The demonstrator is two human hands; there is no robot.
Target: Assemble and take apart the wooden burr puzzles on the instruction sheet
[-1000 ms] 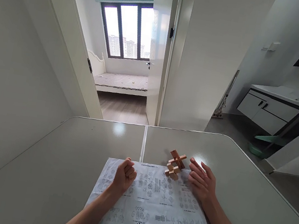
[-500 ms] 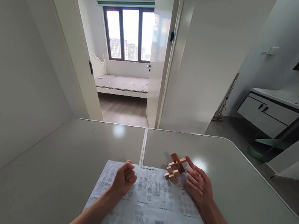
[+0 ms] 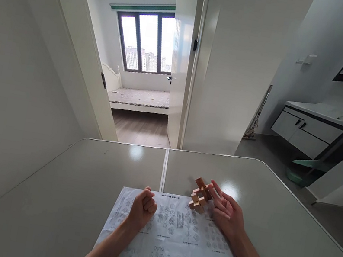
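Note:
A small wooden interlocking puzzle (image 3: 200,194) of crossed sticks stands at the far edge of a printed paper sheet (image 3: 172,242) on the grey table (image 3: 48,195). My right hand (image 3: 226,210) lies just to its right, fingers stretched out and apart, the fingertips touching the puzzle's right side. My left hand (image 3: 142,208) rests on the sheet's far left part as a closed fist, with nothing visible in it, well apart from the puzzle.
The table has a seam (image 3: 164,169) down its middle and a rounded far edge. Beyond it stand a white wall column (image 3: 234,69), an open door to a bedroom with a window (image 3: 146,43), and a washbasin cabinet (image 3: 310,125) at the right.
My right hand has slid left from beside the puzzle until its fingertips touch it. The left fist has stayed in place. The view has tilted slightly.

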